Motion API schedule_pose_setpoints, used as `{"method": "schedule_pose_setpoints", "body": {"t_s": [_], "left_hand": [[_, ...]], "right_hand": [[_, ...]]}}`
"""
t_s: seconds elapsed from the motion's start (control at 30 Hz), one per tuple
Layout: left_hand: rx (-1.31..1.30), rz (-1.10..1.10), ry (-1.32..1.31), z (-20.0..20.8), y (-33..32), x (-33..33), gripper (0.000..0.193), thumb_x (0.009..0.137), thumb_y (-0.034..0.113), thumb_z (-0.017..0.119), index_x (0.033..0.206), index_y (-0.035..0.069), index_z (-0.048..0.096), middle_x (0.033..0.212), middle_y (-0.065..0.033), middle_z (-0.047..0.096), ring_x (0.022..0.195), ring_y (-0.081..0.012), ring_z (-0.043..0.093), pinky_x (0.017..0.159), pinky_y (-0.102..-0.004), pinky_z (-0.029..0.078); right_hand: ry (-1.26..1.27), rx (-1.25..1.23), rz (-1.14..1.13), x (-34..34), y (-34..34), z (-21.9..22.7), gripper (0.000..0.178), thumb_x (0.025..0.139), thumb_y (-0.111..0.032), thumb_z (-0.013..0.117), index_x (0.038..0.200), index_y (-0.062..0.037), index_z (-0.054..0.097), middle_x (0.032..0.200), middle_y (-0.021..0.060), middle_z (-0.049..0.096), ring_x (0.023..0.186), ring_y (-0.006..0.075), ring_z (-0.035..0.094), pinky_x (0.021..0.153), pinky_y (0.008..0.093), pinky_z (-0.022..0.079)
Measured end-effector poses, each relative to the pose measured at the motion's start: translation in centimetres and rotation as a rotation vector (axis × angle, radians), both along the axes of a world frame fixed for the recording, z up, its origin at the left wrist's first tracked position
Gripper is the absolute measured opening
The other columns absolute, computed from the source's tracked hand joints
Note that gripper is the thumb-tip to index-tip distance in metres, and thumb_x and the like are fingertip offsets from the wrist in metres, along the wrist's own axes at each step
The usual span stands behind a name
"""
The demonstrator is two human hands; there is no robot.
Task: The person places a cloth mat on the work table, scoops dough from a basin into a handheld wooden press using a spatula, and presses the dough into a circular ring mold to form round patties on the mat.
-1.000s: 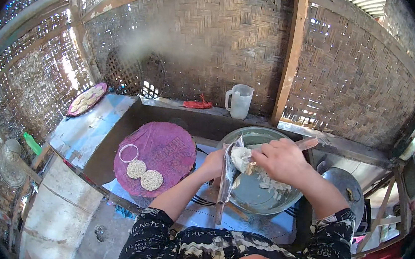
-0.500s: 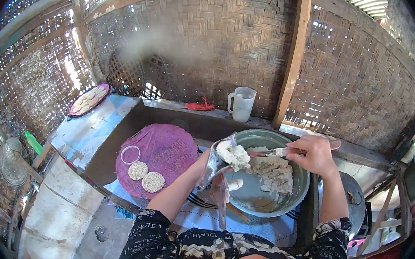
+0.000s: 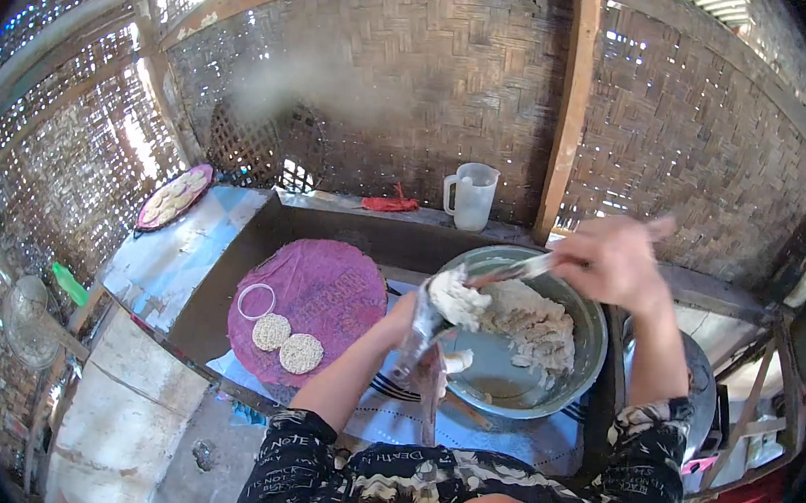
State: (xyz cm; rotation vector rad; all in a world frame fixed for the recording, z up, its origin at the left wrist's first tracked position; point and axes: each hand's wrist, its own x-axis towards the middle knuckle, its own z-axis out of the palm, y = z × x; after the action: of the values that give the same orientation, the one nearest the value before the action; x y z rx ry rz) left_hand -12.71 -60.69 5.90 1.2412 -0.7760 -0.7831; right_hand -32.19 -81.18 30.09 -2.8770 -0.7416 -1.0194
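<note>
My left hand (image 3: 405,318) is wrapped round a shiny plastic bag (image 3: 416,342), its mouth filled with pale dough (image 3: 458,298). My right hand (image 3: 606,258), slightly blurred, is closed on the handle of a spatula (image 3: 510,272). The spatula's dough-smeared end touches the dough at the bag's mouth. Both hands are over or beside a wide grey-green basin (image 3: 600,360), where a large lump of pale dough (image 3: 536,327) sits toward the right. A wooden piece (image 3: 431,395) hangs below my left hand, with a dough-covered end (image 3: 458,361) beside it.
A round purple mat (image 3: 307,286) lies left of the basin, bearing a white ring (image 3: 255,301) and two round lattice-like dough pieces (image 3: 300,353). A translucent jug (image 3: 474,198) and a red plastic bag (image 3: 390,202) stand along the back ledge. A loaded plate (image 3: 175,199) is far left.
My right hand has risen and moved slightly back, tilting the spatula more steeply against the dough. The bag in my left hand has turned a little.
</note>
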Motion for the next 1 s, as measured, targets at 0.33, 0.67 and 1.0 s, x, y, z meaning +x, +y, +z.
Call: {"method": "schedule_pose_setpoints", "body": {"t_s": [0.33, 0.67, 1.0], "left_hand": [[-0.044, 0.08, -0.571, 1.0, 1.1, -1.9, 0.049, 0.068, 0.019, 0.068, 0.114, 0.008, 0.052, 0.11, -0.0089, 0.057, 0.097, -0.0198, 0.056, 0.083, -0.0298, 0.044], [0.208, 0.223, -0.412, 2.4, 0.9, -4.6, 0.044, 0.066, 0.029, 0.066, 0.101, 0.004, 0.058, 0.101, -0.0181, 0.059, 0.095, -0.0307, 0.057, 0.082, -0.0333, 0.043], [0.138, 0.286, -0.853, 4.2, 3.5, -4.5, 0.049, 0.063, 0.031, 0.069, 0.105, 0.007, 0.058, 0.103, -0.0143, 0.06, 0.094, -0.028, 0.057, 0.08, -0.0339, 0.044]], "right_hand": [[0.095, -0.025, -0.057, -1.1, 0.3, 0.0, 0.013, 0.058, -0.019, 0.068, 0.069, -0.0129, 0.063, 0.059, 0.004, 0.051, 0.061, 0.0249, 0.056, 0.055, 0.0383, 0.043], [0.071, -0.288, 0.037, 1.7, 4.6, -3.3, 0.017, 0.064, -0.025, 0.065, 0.074, -0.0129, 0.059, 0.062, 0.0005, 0.051, 0.062, 0.0191, 0.055, 0.055, 0.0352, 0.042], [-0.016, 0.004, -0.008, -2.5, 1.5, 0.4, 0.013, 0.058, -0.016, 0.068, 0.069, -0.0115, 0.062, 0.059, 0.0033, 0.052, 0.06, 0.0221, 0.057, 0.055, 0.0361, 0.045]]}}
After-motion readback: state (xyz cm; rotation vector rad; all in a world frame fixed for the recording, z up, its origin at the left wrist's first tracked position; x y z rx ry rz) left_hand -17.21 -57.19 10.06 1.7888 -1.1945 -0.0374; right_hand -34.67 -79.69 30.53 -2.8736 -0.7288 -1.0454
